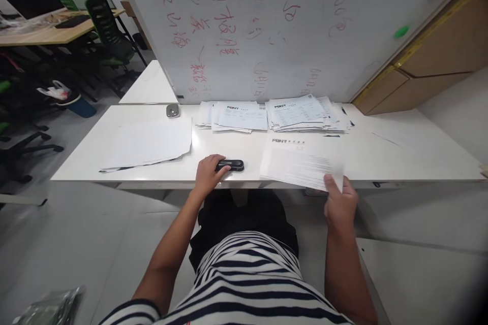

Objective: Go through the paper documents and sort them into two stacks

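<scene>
My left hand (208, 175) is curled round the near end of a black stapler (231, 165) lying on the white table (400, 155) near its front edge. My right hand (340, 204) pinches the lower right corner of a printed sheet of paper (301, 162) that overhangs the table's front edge. The sheet's corner is slightly blurred.
Two fanned piles of printed forms (244, 116) (303, 113) lie at the back of the table against a whiteboard (267, 25) with red writing. Blank sheets (150, 143) lie at the left, a small grey round object (173, 110) behind them. Office chairs and desks stand far left.
</scene>
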Available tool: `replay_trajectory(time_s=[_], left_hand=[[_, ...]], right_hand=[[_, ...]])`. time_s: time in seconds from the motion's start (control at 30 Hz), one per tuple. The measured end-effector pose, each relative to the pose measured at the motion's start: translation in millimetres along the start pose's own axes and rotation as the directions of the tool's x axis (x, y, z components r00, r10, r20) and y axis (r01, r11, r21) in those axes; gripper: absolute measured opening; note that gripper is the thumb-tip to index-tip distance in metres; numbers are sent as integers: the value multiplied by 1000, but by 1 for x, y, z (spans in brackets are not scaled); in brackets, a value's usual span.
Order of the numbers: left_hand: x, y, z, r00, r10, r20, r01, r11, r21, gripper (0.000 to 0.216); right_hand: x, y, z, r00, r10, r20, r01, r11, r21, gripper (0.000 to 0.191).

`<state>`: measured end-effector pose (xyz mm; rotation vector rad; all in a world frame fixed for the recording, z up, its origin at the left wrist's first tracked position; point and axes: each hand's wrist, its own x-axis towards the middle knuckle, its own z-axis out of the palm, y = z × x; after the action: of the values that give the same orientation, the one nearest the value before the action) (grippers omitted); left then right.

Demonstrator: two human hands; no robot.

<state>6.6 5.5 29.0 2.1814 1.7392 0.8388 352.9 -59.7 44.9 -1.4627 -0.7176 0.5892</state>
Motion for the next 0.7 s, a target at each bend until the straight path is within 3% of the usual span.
replay_trajectory(time_s=[0.1, 0.27, 0.37, 0.47, 0.53, 0.6, 0.7], left_hand=[[0, 3, 0, 1000, 3, 5, -3, 1000, 0, 41], [1, 2, -2, 999, -24, 28, 24, 1000, 18, 37], [1, 2, -2, 999, -36, 10, 36, 999, 35, 36], [1, 3, -1, 999, -45, 2, 45, 998, 51, 36], [1, 4, -2, 999, -46, 0, 46, 998, 52, 35], [0, 3, -2, 999, -40, -1, 40, 998, 48, 35], [-1, 3, -1, 999, -33, -14, 33, 998, 44, 35]], right_hand=[[-7, -1, 10, 1000, 3, 1, -3, 997, 83, 40], [-25, 11, 43, 973, 158, 167, -182, 973, 139, 37], [-16, 4, 81, 969, 115, 221, -167, 958, 234, 39], [12, -9, 143, 938, 68, 339, -157, 957, 243, 40], [35, -14, 188, 919, 66, 388, -139, 977, 164, 39], [55, -13, 226, 928, 75, 365, -65, 997, -40, 42], [71, -3, 253, 952, 39, 304, 40, 968, -247, 53]])
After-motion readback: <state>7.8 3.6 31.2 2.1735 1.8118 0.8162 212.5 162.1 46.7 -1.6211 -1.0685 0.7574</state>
